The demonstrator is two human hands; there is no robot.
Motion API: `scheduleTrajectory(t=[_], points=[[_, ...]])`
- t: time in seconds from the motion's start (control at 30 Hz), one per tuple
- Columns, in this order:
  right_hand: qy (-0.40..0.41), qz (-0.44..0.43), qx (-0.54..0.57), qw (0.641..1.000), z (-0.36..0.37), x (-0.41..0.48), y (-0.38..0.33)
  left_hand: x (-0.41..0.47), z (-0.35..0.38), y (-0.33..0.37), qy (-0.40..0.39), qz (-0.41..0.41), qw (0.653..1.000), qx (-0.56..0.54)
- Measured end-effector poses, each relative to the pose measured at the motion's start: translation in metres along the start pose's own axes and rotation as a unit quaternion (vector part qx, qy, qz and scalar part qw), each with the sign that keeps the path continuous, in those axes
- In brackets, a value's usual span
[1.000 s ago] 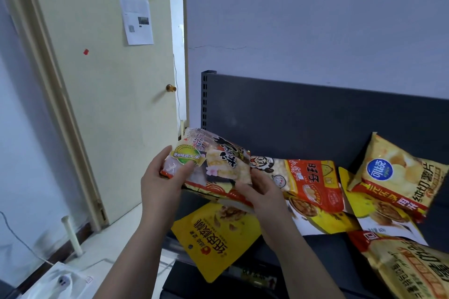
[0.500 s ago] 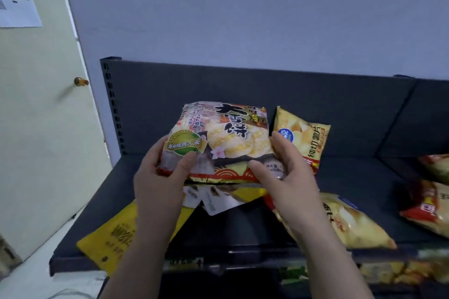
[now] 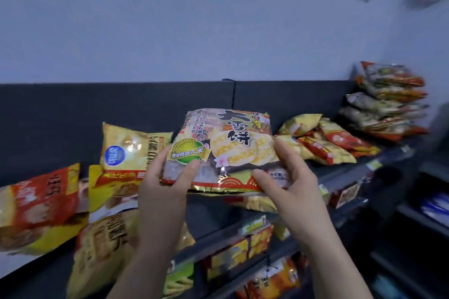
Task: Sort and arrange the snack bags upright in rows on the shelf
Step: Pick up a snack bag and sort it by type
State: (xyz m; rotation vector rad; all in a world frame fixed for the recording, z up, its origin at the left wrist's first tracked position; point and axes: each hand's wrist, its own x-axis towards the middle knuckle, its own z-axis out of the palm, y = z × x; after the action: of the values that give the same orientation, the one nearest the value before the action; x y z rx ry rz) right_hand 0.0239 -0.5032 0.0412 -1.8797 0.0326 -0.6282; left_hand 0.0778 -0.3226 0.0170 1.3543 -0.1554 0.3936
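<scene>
Two bare hands hold one glossy rice-cracker bag (image 3: 233, 143), printed with black characters and round pale crackers, upright by its bottom edge. The left hand (image 3: 165, 184) pinches its lower left corner, the right hand (image 3: 289, 177) its lower right. The bag hangs just above the dark grey shelf (image 3: 206, 211), long axis sideways. Right of the bag, well apart, lies a stack of matching bags (image 3: 386, 99), on the right hand's side.

My left hand (image 3: 165, 184) and right hand (image 3: 289, 182) were up in front of me, forearms bare, each gripping a lower corner of the glossy plastic rice-cracker bag (image 3: 228, 143), thumbs on its front, fingers curled behind.
</scene>
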Motion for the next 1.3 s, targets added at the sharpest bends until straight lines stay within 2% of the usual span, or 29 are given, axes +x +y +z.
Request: scheduleTrajectory(t=[0.23,0.5,0.73,0.9,1.1,1.3], points=[[0.075,0.025,-0.054,0.995,-0.165,0.022,0.054,-0.048,0.175,-0.019,-0.102,-0.005,0.993,-0.061],[0.147,0.052,-0.079,0.985,-0.295,0.055,0.104,-0.059,0.332,-0.046,-0.147,-0.055,0.984,-0.09],[0.192,0.04,-0.084,0.977,-0.373,0.13,0.151,-0.016,0.456,-0.071,-0.218,-0.048,0.97,-0.092],[0.189,0.039,-0.073,0.978,-0.428,0.216,0.193,0.032,0.544,-0.09,-0.24,-0.023,0.966,-0.089],[0.168,0.073,-0.054,0.982,-0.48,0.336,0.243,0.11,0.644,-0.11,-0.224,0.016,0.974,-0.004],[0.171,0.103,-0.049,0.979,-0.51,0.394,0.302,0.131,0.703,-0.149,-0.218,0.004,0.975,0.05]])
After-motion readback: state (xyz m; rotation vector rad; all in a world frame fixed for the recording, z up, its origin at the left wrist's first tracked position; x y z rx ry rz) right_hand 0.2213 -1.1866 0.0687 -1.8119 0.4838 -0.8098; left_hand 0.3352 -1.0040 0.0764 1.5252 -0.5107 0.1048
